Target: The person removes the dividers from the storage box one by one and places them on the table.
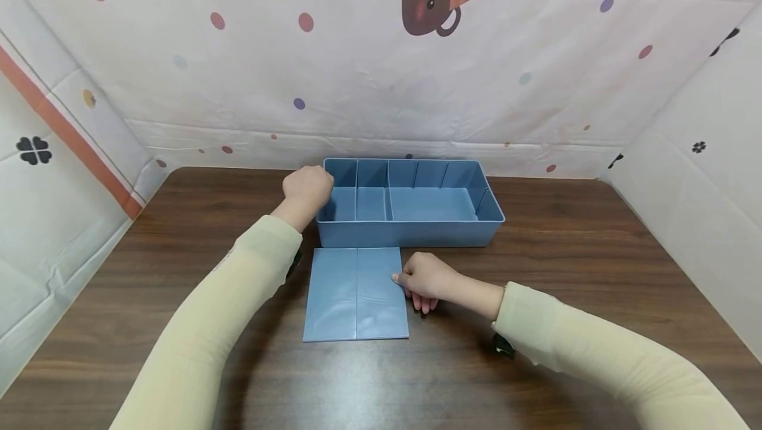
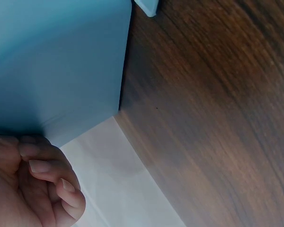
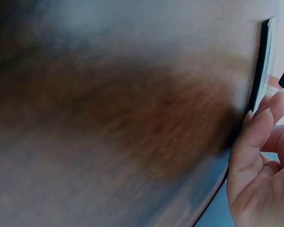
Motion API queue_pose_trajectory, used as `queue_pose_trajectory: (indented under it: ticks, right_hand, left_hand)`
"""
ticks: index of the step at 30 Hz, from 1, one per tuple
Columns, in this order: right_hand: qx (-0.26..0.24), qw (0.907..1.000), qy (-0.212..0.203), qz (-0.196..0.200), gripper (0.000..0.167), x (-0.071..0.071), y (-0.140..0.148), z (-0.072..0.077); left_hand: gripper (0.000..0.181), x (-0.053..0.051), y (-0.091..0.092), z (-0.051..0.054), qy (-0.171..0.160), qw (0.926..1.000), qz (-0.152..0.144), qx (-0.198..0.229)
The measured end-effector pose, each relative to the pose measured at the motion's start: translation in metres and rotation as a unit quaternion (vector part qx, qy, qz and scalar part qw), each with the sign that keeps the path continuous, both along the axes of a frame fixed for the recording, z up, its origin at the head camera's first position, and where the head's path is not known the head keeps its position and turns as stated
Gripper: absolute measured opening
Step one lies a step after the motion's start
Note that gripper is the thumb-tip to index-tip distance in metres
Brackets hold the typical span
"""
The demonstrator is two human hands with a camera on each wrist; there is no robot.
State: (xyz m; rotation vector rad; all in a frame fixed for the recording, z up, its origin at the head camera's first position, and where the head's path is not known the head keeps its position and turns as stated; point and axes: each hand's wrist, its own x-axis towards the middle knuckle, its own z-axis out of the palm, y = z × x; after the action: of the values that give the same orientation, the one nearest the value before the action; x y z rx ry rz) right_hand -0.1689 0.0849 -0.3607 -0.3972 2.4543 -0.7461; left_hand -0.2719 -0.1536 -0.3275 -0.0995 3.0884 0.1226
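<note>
A blue divided storage box [image 1: 411, 235] stands near the back of the table. At its left end, my left hand [image 1: 307, 190] grips the rim; in the left wrist view the left hand [image 2: 35, 182] has curled fingers beside the box's outer wall [image 2: 75, 90]. In front of the box lies a flat blue panel [image 1: 333, 294] with a crease down its middle. My right hand [image 1: 431, 279] pinches the panel's right edge, thumb on top. The right wrist view has the right hand [image 3: 262, 165] with its fingers against a thin edge.
The dark wooden table [image 1: 565, 251] carries the box and panel. Behind it hangs a white sheet [image 1: 357, 73] with dots and a bear print, close to the back of the box. Sheets also border the left and right sides.
</note>
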Motion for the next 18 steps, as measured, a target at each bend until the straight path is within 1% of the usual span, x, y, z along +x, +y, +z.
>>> queue_pose_trajectory:
  ticks: [3, 7, 13, 15, 18]
  right_hand:
    - [0.009, 1.0000, -0.004, 0.000, 0.047, -0.001, 0.000, -0.001]
    - [0.008, 0.9999, -0.009, 0.004, 0.046, -0.004, -0.001, 0.001]
    - [-0.013, 0.9997, 0.000, 0.022, 0.042, -0.007, -0.002, 0.007]
    - [-0.028, 0.9992, 0.001, 0.030, 0.039, -0.009, -0.001, 0.011]
    - [-0.052, 0.9980, -0.001, 0.035, 0.037, -0.015, 0.003, 0.024]
  left_hand:
    - [0.044, 0.000, 0.000, 0.000, 0.000, 1.0000, 0.000, 0.001]
    - [0.043, 0.000, 0.000, 0.002, -0.001, 1.0000, 0.001, 0.000]
    - [0.045, 0.001, 0.000, 0.002, -0.003, 0.9998, 0.014, 0.011]
    - [0.046, 0.001, 0.000, 0.001, -0.003, 0.9998, 0.016, 0.015]
    - [0.044, 0.002, 0.000, 0.002, -0.001, 0.9999, 0.008, 0.012]
